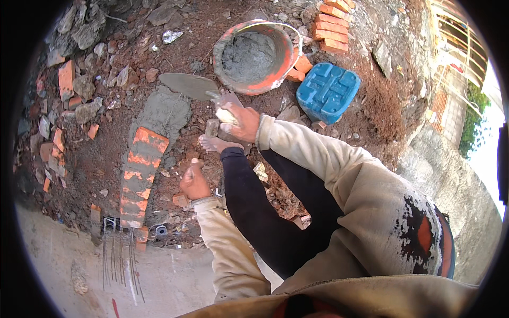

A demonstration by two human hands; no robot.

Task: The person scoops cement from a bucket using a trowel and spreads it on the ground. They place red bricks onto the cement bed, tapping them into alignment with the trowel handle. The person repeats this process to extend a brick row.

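My right hand (244, 124) is wrapped round the pale handle of a trowel (186, 86). Its grey blade reaches left, over the far end of a strip of wet mortar (163, 110). Below that strip runs a row of orange bricks (139, 172) with mortar between and around them. My left hand (195, 181) is right of the brick row, fingers curled in and thumb pointing up, with nothing seen in it. Just beyond my right hand stands a bucket (249, 55), orange inside, holding grey mortar.
A blue plastic container (328, 93) lies right of the bucket, near a stack of bricks (331, 29). Broken bricks and stones (85, 106) cover the left ground. Steel rods (119, 254) stick out at the brick row's near end, beside a concrete surface (180, 275). My bare feet are close to my hands.
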